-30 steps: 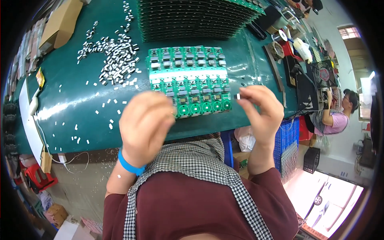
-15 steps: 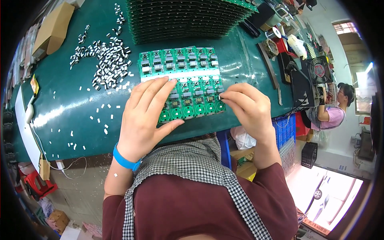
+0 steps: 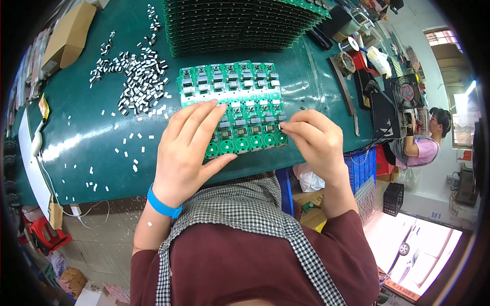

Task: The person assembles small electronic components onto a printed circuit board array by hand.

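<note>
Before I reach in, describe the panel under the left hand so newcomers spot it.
On the green table, find the layered board stack. Nearer the person lies the panel; unlike the stack, it shows a row of circles along its near edge.

Deep green covers the desk (image 3: 122, 176), a brighter green the printed circuit boards (image 3: 255, 143) with grey, black and white components (image 3: 240, 123), while the small rectangular parts (image 3: 140, 81) are black and white. The person's apron (image 3: 229, 196) is checked black and white, the shirt (image 3: 245, 255) plain maroon, the wristband (image 3: 164, 205) bright blue. The cardboard box (image 3: 69, 38) is tan, the plastic stool (image 3: 48, 235) red, the crate (image 3: 360, 171) blue, the co-worker's top (image 3: 427, 151) pink.
</note>
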